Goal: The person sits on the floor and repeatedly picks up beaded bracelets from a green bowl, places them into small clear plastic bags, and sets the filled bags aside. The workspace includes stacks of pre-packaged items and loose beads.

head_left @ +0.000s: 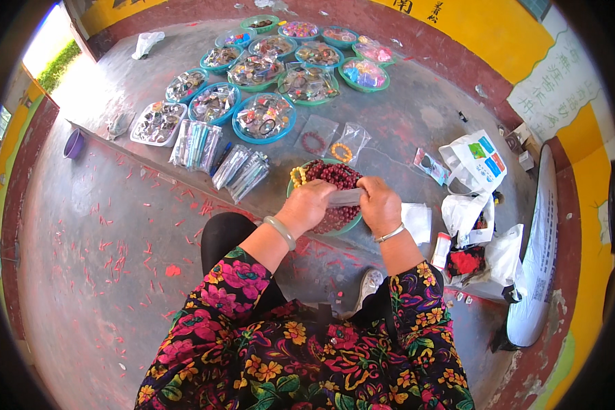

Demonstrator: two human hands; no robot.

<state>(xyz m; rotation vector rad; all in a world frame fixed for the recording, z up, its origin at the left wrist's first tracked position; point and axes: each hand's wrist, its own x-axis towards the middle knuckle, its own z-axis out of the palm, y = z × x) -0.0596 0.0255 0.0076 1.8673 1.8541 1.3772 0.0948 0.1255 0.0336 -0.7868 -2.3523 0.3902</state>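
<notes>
Both hands are over a green basin [353,224] heaped with dark red bead bracelets [328,173] and some yellow ones [298,176]. Between them a translucent plastic bag [345,198] is stretched. My left hand [306,207], with a pale bangle on its wrist, pinches the bag's left end. Its right end is gripped by my right hand [381,206], which has a silvery bangle. Whether anything lies inside the bag is hard to make out. Just beyond the basin, a bagged dark red bracelet [313,142] and a bagged yellow bracelet [342,152] lie on the concrete.
Several basins of small bagged goods [264,117] stand ahead. Bundles of wrapped pens [196,145] lie to the left. White bags [467,213] and a stack of clear sleeves [417,222] are at right. A step edge [150,166] crosses the floor; red scraps litter the lower level.
</notes>
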